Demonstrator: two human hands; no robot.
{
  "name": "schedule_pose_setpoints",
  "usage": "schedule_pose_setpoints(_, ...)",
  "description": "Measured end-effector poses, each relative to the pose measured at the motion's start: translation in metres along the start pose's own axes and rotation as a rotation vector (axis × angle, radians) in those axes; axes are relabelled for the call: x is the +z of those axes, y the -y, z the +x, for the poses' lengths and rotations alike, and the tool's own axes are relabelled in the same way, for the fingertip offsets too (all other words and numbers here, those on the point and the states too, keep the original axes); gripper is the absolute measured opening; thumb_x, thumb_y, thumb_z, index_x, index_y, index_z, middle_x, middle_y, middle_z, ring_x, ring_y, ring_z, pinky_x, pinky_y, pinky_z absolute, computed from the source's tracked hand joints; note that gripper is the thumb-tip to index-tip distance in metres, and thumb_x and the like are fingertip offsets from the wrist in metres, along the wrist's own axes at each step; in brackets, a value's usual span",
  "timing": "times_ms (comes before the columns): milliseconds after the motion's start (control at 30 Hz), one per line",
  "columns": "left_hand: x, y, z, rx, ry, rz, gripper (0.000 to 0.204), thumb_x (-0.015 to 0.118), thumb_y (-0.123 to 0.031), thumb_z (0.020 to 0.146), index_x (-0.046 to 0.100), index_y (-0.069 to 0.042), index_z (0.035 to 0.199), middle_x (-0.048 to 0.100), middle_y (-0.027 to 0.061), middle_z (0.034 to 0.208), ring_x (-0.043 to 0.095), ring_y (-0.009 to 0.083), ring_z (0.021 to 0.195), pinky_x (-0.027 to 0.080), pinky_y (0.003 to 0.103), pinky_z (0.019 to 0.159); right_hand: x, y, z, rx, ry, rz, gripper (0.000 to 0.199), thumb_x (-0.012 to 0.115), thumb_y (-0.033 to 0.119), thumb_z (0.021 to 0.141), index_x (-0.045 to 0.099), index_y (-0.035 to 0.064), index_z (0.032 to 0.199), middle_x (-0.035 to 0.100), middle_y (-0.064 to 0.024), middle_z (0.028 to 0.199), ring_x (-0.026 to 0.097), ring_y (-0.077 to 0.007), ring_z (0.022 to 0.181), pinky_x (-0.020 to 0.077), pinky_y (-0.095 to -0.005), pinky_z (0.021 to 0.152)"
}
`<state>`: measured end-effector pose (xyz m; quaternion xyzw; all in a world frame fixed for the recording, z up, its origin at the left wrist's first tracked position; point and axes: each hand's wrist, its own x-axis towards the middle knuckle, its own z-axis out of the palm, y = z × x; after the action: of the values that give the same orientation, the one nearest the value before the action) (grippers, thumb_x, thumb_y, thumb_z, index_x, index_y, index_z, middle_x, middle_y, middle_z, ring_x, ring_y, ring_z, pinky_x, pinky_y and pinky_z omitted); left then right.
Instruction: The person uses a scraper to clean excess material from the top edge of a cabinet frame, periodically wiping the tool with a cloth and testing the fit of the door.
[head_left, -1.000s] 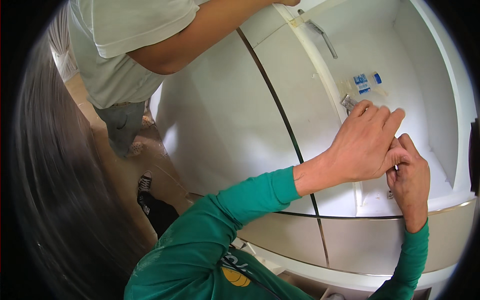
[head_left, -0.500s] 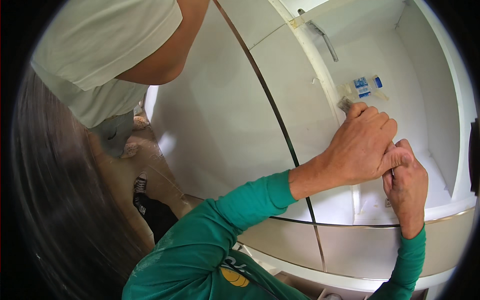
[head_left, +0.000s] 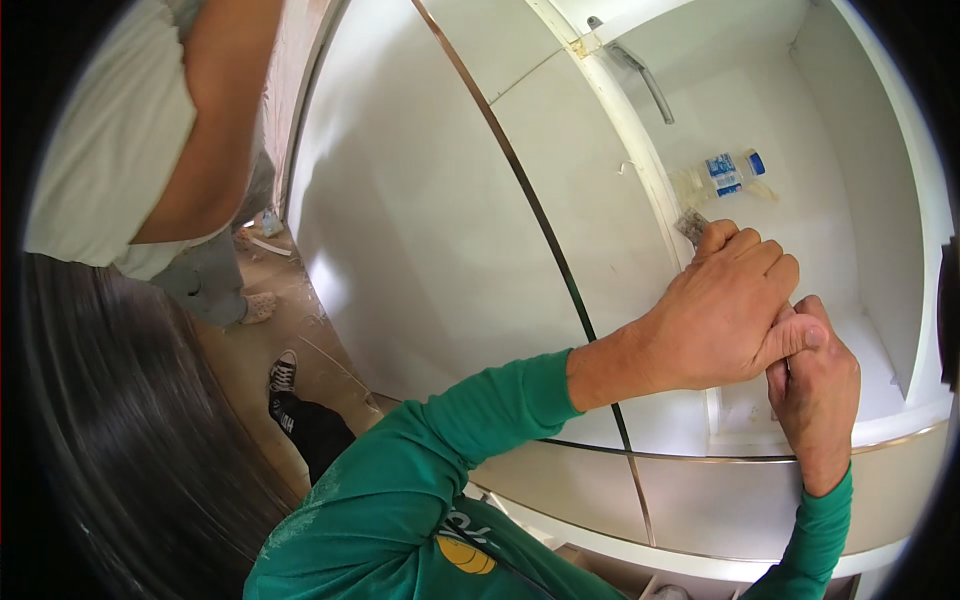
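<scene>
My left hand (head_left: 728, 300) is closed over a tool (head_left: 691, 227); a flat, grey, speckled end of it sticks out past the index finger, against the white frame strip. Its handle is hidden in my fingers, so I cannot tell the exact kind. My right hand (head_left: 822, 390) is closed just below, its fingers pressed against the left hand and apparently round the same handle. Beyond the tool's end, a clear plastic bottle (head_left: 727, 175) with a blue cap lies on its side in the white open cabinet (head_left: 800, 215).
A metal bracket (head_left: 645, 82) projects inside the cabinet near its far corner. White panels (head_left: 440, 250) with a dark seam (head_left: 545, 215) run left of my hands. At the far left stands a person in a white shirt (head_left: 110, 160). Scraps lie on the brown floor (head_left: 330, 345).
The other person has shifted to the left, uncovering more of the panel and floor. Both my hands have slid slightly downward in the picture, keeping their grip.
</scene>
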<state>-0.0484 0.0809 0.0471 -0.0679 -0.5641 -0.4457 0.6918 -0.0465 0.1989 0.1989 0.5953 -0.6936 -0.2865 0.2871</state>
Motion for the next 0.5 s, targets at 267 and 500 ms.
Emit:
schedule_pose_setpoints(267, -0.004, 0.003, 0.001, -0.011, 0.038, -0.004, 0.069, 0.04, -0.066, 0.115, 0.053, -0.006, 0.083, 0.047, 0.0125, 0.082, 0.043, 0.0323, 0.081, 0.035, 0.048, 0.089, 0.008, -0.004, 0.002, -0.016, -0.049, -0.033, 0.021, 0.081, 0.004, 0.085, 0.068, 0.0095, 0.102, 0.056, -0.0079, 0.092, 0.062, -0.0312, 0.074, 0.0525, -0.0456, 0.062)
schedule_pose_setpoints(500, -0.011, 0.005, 0.003, -0.006, 0.063, -0.003, 0.066, 0.043, -0.063, 0.115, 0.053, -0.006, 0.083, 0.045, 0.0124, 0.081, 0.04, 0.0317, 0.08, 0.034, 0.047, 0.088, 0.009, -0.002, 0.006, -0.015, -0.033, -0.013, 0.023, 0.081, 0.005, 0.085, 0.069, 0.0101, 0.104, 0.056, -0.0077, 0.091, 0.063, -0.0308, 0.074, 0.0528, -0.0447, 0.064)
